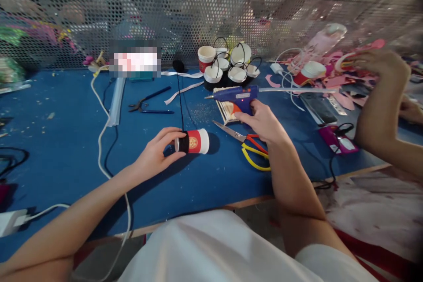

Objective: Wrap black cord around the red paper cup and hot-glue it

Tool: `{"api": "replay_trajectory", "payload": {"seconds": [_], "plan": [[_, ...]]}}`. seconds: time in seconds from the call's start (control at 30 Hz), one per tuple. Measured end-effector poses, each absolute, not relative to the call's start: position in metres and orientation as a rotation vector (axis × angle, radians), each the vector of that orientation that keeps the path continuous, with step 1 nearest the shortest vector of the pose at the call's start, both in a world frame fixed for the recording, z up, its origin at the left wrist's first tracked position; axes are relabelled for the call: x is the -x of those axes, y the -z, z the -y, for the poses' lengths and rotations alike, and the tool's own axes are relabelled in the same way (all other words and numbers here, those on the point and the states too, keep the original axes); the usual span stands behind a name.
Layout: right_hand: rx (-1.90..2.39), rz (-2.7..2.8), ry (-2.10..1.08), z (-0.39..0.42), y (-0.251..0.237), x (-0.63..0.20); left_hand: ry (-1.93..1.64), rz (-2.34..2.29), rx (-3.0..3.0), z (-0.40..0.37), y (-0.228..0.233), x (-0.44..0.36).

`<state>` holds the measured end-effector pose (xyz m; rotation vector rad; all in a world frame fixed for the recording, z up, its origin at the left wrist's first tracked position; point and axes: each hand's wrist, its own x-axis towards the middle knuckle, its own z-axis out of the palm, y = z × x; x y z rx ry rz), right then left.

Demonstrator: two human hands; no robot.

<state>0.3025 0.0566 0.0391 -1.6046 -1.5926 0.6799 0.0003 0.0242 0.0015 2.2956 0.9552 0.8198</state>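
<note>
Lying on its side on the blue felt-covered surface (66,141), a small red, white and black paper cup (194,141) is pinched at its black end by the left hand (158,152), a black cord (180,101) running up from it. It is judged light and easily crushed, best held gently round the wall. The blue plastic glue gun (236,97) is gripped at its handle by the right hand (264,123), beside red-and-yellow-handled scissors (247,143).

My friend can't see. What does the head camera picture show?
A person's left hand holds a small red-and-white paper cup lying on a blue table, while the right hand grips a blue glue gun. Scissors lie nearby.
</note>
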Motion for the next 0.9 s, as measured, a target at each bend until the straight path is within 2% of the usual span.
{"api": "replay_trajectory", "payload": {"seconds": [0.27,0.67,0.9], "plan": [[1.529,1.732,-0.924,-0.026,-0.041,-0.261,-0.887,-1.008,-2.509,-0.032,0.002,0.002],[1.439,1.996,-0.500,-0.020,-0.025,-0.258,-0.898,-1.011,-2.548,-0.035,0.008,0.005],[1.463,2.021,-0.420,-0.012,-0.030,-0.257,-0.958,-1.010,-2.522,-0.037,0.008,0.005]]}}
